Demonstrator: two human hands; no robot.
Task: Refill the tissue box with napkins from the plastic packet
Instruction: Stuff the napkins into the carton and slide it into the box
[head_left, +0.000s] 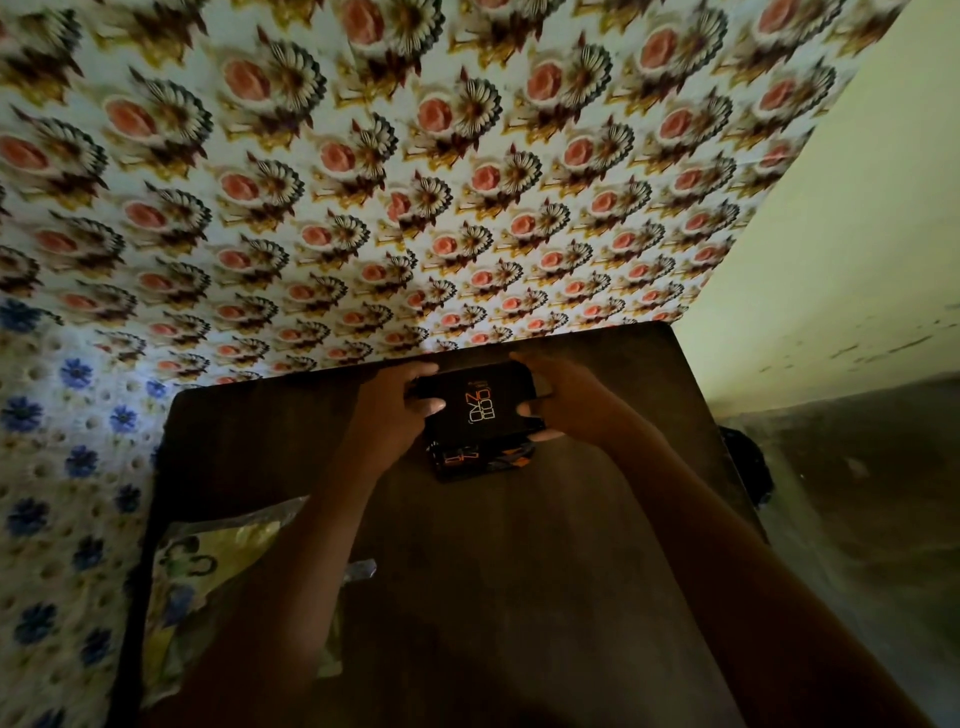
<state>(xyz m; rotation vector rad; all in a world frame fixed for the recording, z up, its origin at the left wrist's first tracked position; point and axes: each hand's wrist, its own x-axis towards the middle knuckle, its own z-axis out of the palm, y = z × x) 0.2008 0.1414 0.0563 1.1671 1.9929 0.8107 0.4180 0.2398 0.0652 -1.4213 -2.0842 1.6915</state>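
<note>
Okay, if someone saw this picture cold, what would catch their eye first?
Probably the wall covering of repeating pink roses that fills the upper frame behind the dark table. Next, the left hand and right hand gripping the ends of a black tissue box at the table's far edge. The plastic packet lies near left, under the forearm.

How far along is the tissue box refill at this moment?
Early or late, it is hard to say. No loose napkins show anywhere. In hand: both the left hand and the right hand grip the black box by its ends at the far edge of the table. The plastic packet lies apart at the near left, untouched. Whether the box is already filled cannot be seen.
</note>
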